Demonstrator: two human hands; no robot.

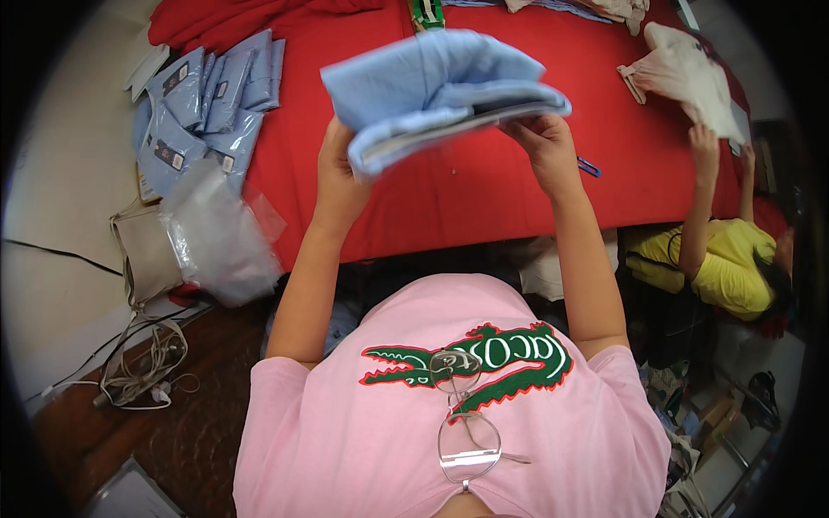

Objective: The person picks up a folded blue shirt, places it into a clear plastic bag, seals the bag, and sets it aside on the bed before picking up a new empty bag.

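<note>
holding a folded light-blue shirt (432, 78) up at twelve o'clock, above a red table (432, 207), with both hands. gripping its left end with the left hand (339, 155) at eleven o'clock, with fingers partly hidden by the cloth. pinching its near right edge between thumb and fingers with the right hand (544, 142), between one and two o'clock. slightly blurred along the near side of the shirt, with folded layers showing there. at ten o'clock, a pile of blue shirts in clear plastic (180, 95), with dark tags; at nine, clear bags (216, 237) hanging over the table's edge. at two, near the right hand, a small blue tool (590, 167), too small to make out; farther out, a pale garment (682, 73), touched by a co-worker in a yellow top (734, 272) at three. at six, glasses (469, 446) hanging at the neck of a pink top (345, 449).
</note>
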